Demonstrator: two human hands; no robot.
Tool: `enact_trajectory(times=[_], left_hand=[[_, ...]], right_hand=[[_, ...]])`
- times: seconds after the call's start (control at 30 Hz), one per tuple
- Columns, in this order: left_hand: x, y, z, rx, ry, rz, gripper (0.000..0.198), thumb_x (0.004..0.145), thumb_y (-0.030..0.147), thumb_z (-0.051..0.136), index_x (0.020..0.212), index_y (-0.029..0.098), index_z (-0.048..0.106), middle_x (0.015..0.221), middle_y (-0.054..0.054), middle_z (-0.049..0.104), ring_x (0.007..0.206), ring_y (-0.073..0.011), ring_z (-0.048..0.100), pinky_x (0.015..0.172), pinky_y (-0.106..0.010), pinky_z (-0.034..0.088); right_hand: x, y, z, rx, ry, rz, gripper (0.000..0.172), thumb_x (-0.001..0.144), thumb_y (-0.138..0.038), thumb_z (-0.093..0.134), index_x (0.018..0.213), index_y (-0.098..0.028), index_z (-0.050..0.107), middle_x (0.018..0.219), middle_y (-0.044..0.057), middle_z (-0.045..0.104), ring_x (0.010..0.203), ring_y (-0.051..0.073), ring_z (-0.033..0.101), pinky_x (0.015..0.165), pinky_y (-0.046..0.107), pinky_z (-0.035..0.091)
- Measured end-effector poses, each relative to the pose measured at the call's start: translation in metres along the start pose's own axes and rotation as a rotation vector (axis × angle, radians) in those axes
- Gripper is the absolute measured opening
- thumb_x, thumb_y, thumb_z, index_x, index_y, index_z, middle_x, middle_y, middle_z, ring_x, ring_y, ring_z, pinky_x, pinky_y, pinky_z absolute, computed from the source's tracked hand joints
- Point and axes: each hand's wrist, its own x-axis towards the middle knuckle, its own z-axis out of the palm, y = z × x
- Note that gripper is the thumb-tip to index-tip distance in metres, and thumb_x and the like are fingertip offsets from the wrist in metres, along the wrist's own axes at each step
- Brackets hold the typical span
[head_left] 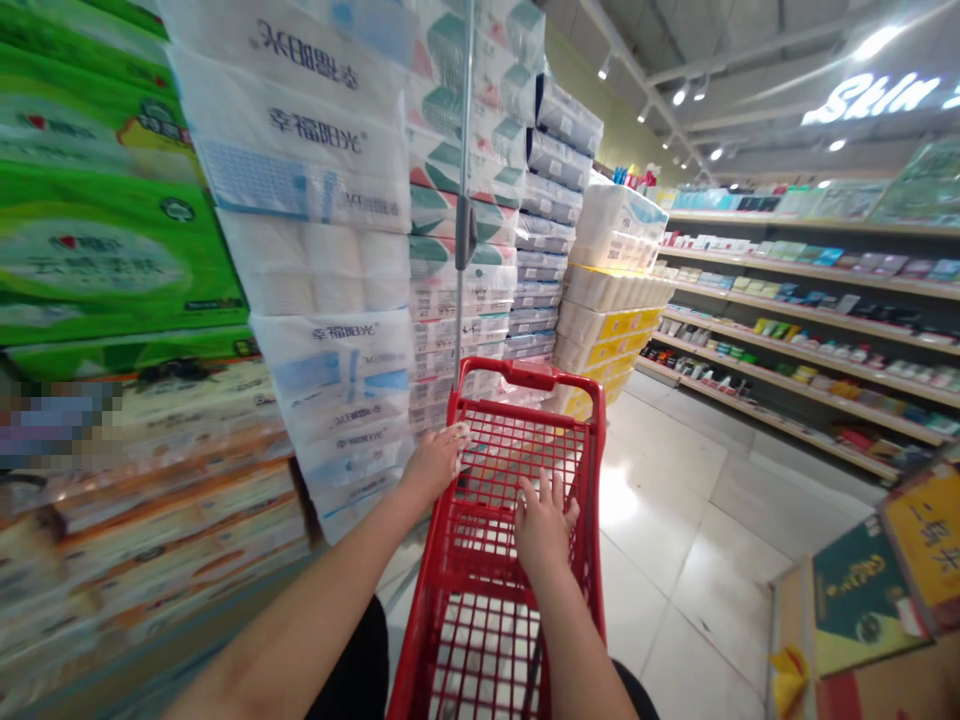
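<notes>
A red plastic shopping cart (439, 560) with a grid basket stands right in front of me. At the left side of its upper basket, my left hand (436, 464) is closed on a small crumpled white tissue (462, 440), close to the red rim. My right hand (545, 525) is over the red grid with its fingers spread and nothing in them; whether it touches the grid I cannot tell. The cart's handle (532, 374) lies beyond both hands. White floor tiles show through the basket's grid.
Toilet paper packs (330, 200) rise in tall stacks at the left, beside green tissue packs (112, 250). A metal pole (459, 320) stands behind the cart. Stocked shelves (817, 310) line the right, with cardboard boxes (862, 600) at the lower right. Tiled floor (675, 520) lies between.
</notes>
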Motion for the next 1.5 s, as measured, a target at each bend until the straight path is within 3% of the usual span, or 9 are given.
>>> enact_trajectory(times=[0.2, 0.3, 0.4, 0.67, 0.77, 1.0, 1.17, 1.3, 1.5], left_hand=[[-0.058, 0.010, 0.007, -0.068, 0.027, -0.025, 0.036, 0.089, 0.014, 0.041, 0.115, 0.021, 0.065, 0.134, -0.007, 0.058, 0.115, -0.0211, 0.056, 0.098, -0.040, 0.046], [-0.073, 0.008, 0.009, -0.073, 0.008, 0.003, 0.036, 0.091, 0.016, 0.040, 0.117, 0.021, 0.064, 0.133, -0.007, 0.059, 0.119, -0.0201, 0.054, 0.099, -0.040, 0.045], [-0.065, -0.001, 0.009, -0.077, -0.025, 0.048, 0.037, 0.091, 0.015, 0.039, 0.119, 0.020, 0.062, 0.135, -0.006, 0.057, 0.123, -0.0189, 0.052, 0.101, -0.039, 0.044], [-0.008, -0.012, 0.005, -0.046, -0.040, -0.012, 0.034, 0.084, 0.010, 0.045, 0.111, 0.017, 0.066, 0.134, -0.008, 0.058, 0.125, -0.0200, 0.052, 0.102, -0.039, 0.043], [-0.019, 0.000, 0.006, -0.052, 0.007, 0.004, 0.035, 0.085, 0.010, 0.044, 0.111, 0.017, 0.066, 0.132, -0.008, 0.060, 0.124, -0.0191, 0.052, 0.103, -0.039, 0.043], [-0.079, 0.020, 0.008, -0.105, 0.008, 0.057, 0.035, 0.087, 0.012, 0.042, 0.109, 0.021, 0.067, 0.124, -0.006, 0.064, 0.120, -0.0186, 0.055, 0.100, -0.039, 0.045], [-0.060, 0.012, 0.001, -0.099, -0.084, 0.032, 0.034, 0.085, 0.010, 0.046, 0.108, 0.022, 0.068, 0.122, -0.006, 0.066, 0.114, -0.0190, 0.058, 0.099, -0.039, 0.046], [-0.038, 0.011, -0.002, -0.109, -0.050, -0.057, 0.034, 0.084, 0.010, 0.048, 0.107, 0.023, 0.070, 0.122, -0.006, 0.065, 0.110, -0.0210, 0.059, 0.096, -0.040, 0.047], [-0.067, 0.028, -0.001, -0.111, -0.047, -0.040, 0.033, 0.086, 0.010, 0.046, 0.108, 0.021, 0.068, 0.122, -0.005, 0.064, 0.112, -0.0183, 0.056, 0.099, -0.040, 0.044]], right_hand=[[0.000, 0.002, -0.006, 0.056, 0.032, -0.011, 0.035, 0.094, -0.024, 0.042, 0.121, -0.030, 0.062, 0.150, 0.005, 0.039, 0.142, 0.030, 0.022, 0.109, 0.057, 0.014], [-0.001, 0.002, -0.005, 0.077, 0.029, -0.032, 0.033, 0.094, -0.024, 0.043, 0.119, -0.029, 0.063, 0.149, 0.005, 0.041, 0.142, 0.029, 0.023, 0.109, 0.058, 0.013], [-0.001, 0.000, -0.002, 0.083, 0.034, -0.040, 0.032, 0.093, -0.023, 0.043, 0.117, -0.030, 0.064, 0.146, 0.005, 0.044, 0.141, 0.028, 0.026, 0.109, 0.058, 0.012], [0.000, -0.006, 0.013, 0.105, 0.022, -0.083, 0.033, 0.094, -0.021, 0.041, 0.115, -0.031, 0.066, 0.142, 0.005, 0.050, 0.138, 0.027, 0.033, 0.108, 0.060, 0.016], [0.000, -0.005, 0.016, 0.092, 0.031, -0.083, 0.032, 0.094, -0.022, 0.042, 0.113, -0.031, 0.067, 0.140, 0.005, 0.051, 0.137, 0.028, 0.035, 0.108, 0.061, 0.016], [-0.002, 0.000, 0.011, 0.119, -0.003, -0.078, 0.030, 0.094, -0.024, 0.045, 0.113, -0.032, 0.067, 0.140, 0.005, 0.051, 0.136, 0.028, 0.037, 0.107, 0.060, 0.018], [-0.002, -0.007, 0.015, 0.159, -0.042, -0.087, 0.031, 0.094, -0.024, 0.043, 0.113, -0.032, 0.067, 0.140, 0.005, 0.052, 0.135, 0.026, 0.038, 0.109, 0.058, 0.018], [-0.002, -0.011, 0.026, 0.159, -0.061, -0.101, 0.031, 0.093, -0.025, 0.045, 0.112, -0.032, 0.067, 0.138, 0.005, 0.054, 0.132, 0.026, 0.041, 0.107, 0.056, 0.022], [-0.006, -0.012, 0.028, 0.165, -0.090, -0.152, 0.031, 0.092, -0.025, 0.046, 0.114, -0.033, 0.067, 0.136, 0.003, 0.055, 0.131, 0.025, 0.042, 0.108, 0.054, 0.020]])
